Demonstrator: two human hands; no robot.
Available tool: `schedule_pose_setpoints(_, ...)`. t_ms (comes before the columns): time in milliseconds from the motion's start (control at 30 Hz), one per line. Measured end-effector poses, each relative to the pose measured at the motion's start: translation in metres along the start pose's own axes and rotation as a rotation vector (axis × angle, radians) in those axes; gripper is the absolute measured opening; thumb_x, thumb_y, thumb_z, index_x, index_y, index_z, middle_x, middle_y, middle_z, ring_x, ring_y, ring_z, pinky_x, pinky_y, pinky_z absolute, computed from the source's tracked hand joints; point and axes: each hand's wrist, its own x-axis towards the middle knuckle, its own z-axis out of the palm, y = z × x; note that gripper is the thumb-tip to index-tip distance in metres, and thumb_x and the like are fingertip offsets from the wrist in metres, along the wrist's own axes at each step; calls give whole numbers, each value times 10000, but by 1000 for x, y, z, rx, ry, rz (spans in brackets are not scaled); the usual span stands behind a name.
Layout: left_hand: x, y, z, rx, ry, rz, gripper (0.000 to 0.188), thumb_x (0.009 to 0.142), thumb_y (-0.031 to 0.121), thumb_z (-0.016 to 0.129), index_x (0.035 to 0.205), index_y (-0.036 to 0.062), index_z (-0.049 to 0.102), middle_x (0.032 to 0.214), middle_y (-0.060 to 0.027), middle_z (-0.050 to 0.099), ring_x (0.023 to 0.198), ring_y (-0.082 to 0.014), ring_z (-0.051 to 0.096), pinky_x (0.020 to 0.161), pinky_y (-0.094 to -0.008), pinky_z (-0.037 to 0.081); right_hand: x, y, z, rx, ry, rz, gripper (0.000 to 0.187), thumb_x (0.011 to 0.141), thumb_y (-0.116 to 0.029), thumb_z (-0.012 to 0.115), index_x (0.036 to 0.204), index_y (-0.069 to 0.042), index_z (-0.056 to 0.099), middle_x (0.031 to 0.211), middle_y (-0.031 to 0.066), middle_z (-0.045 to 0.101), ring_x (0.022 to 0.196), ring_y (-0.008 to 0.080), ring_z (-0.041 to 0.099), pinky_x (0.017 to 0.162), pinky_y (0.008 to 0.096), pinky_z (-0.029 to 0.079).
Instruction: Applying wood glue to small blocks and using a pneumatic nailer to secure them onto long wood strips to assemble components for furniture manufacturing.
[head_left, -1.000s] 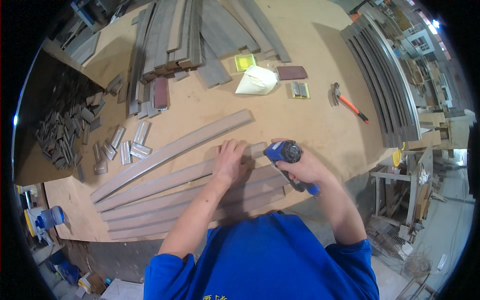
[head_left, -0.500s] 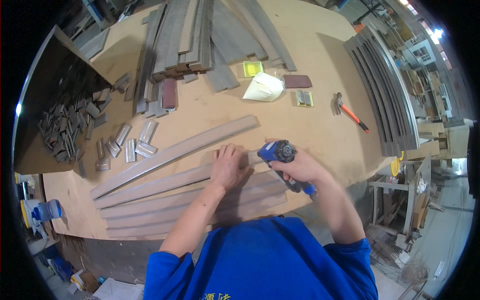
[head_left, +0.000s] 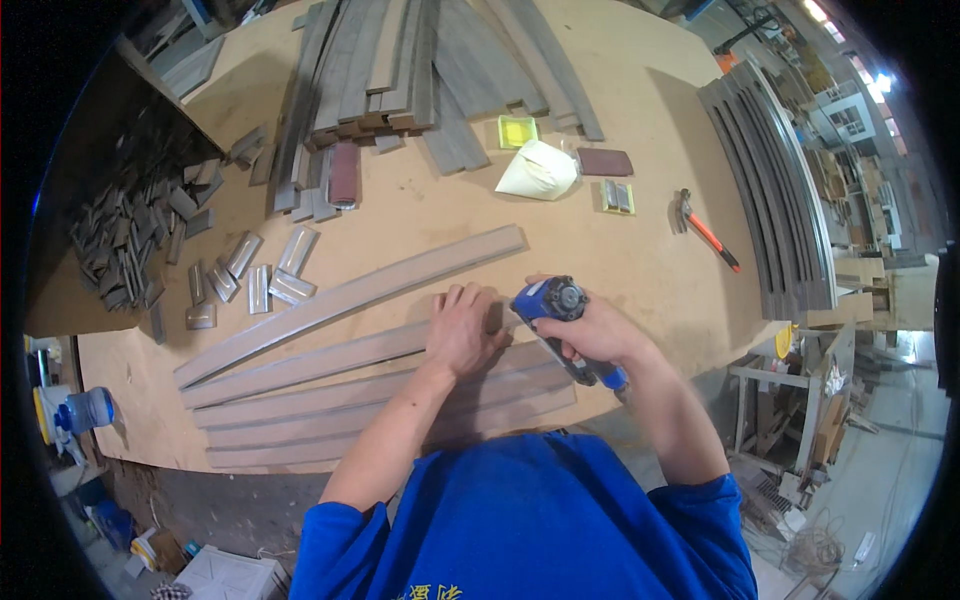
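My right hand (head_left: 598, 325) is wrapped round the grip of a blue and black nail gun (head_left: 555, 300). Its nose points down and left, at the right end of a wooden strip (head_left: 330, 362); whether it touches is hidden. Just left of the gun, my left hand (head_left: 466, 330) holds that same strip against the table, fingers bent over its far edge. Beyond it a similar strip (head_left: 400, 270) lies at an angle. Closer to my body, several more grey-brown strips (head_left: 330, 415) lie side by side, partly covered by my left forearm.
Small wooden blocks (head_left: 290, 290) lie left, beside a dark open box (head_left: 60, 290) of offcuts. Stacked boards (head_left: 350, 90) occupy the far side, near a pale bag (head_left: 540, 172) and sandpaper (head_left: 605, 162). A claw hammer (head_left: 708, 232) and slatted panels (head_left: 770, 190) are at right.
The nail gun and my right hand have shifted slightly left, toward my left hand. My left hand keeps its place on the strip. The whole view has turned a little.
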Motion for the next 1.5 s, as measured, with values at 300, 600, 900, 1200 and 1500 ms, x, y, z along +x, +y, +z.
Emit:
schedule_pose_setpoints(300, -2, -3, 6, 12, 77, 58, 507, 793, 286, 842, 1244, 143, 661, 1190, -84, 602, 1170, -318, 535, 1007, -475, 393, -13, 13, 2, 23, -25, 45, 681, 879, -232, 748, 1516, -148, 522, 850, 35, 662, 583, 118, 610, 544, 292, 517)
schedule_pose_setpoints(600, -2, -1, 7, 19, 75, 58, 539, 781, 288, 858, 1255, 138, 652, 1197, -81, 606, 1182, -305, 539, 995, -474, 400, -13, 21, 3, 51, 13, 48, 683, 875, -258, 776, 1503, -150, 531, 857, 32, 691, 594, 112, 621, 553, 290, 530)
schedule_pose_setpoints(900, -1, 2, -6, 10, 18, 43, 563, 811, 312, 824, 1311, 137, 634, 1242, -88, 617, 1239, -307, 542, 1071, -488, 396, 2, 70, -44, -258, 572, -79, 758, 848, -218, 794, 1537, -154, 486, 1222, 180, 669, 952, 294, 711, 855, 403, 586)
schedule_pose_setpoints(1200, -39, -42, -34, 8, 237, 44, 297, 858, 223, 820, 1120, 135, 710, 1150, -68, 681, 1130, -286, 628, 981, -462, 463, -2, 124, -38, -480, 884, -382, 621, 859, -49, 732, 1459, -96, 581, 1451, 177, 539, 1338, 397, 517, 1135, 471, 434)
schedule_pose_setpoints(1500, -102, -225, -163, 235, 666, -596, 402, 817, 281, 836, 1111, 45, 697, 1071, -177, 710, 1076, -408, 643, 957, -501, 510, -17, 150, 8, -196, 901, -308, 525, 915, -13, 678, 1431, -46, 591, 1411, 142, 568, 1313, 314, 544, 1033, 383, 502)
